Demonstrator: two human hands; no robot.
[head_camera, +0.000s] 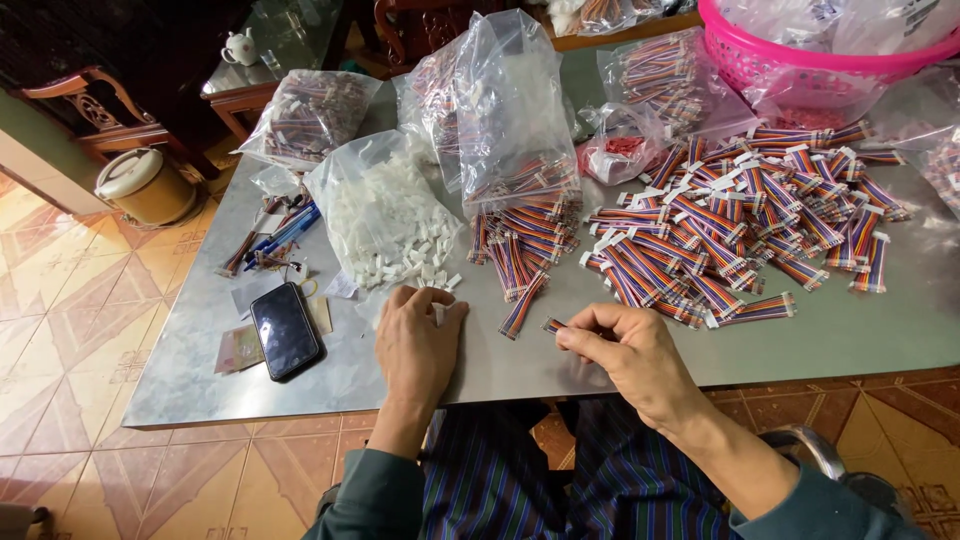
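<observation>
While pinched in right hand (630, 350): short ribbon cable (553, 325), striped red, blue, orange. Left hand (418, 338) flat, fingers on white connectors (425, 275) near bag.

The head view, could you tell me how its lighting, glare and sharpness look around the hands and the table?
In the head view, soft daylight gives the metal table a dull sheen without harsh glare; the clear bags show bright highlights; the left hand and right hand, pinching a striped ribbon cable, are sharp with faint shadows; the edges bow slightly from the wide lens.
</observation>
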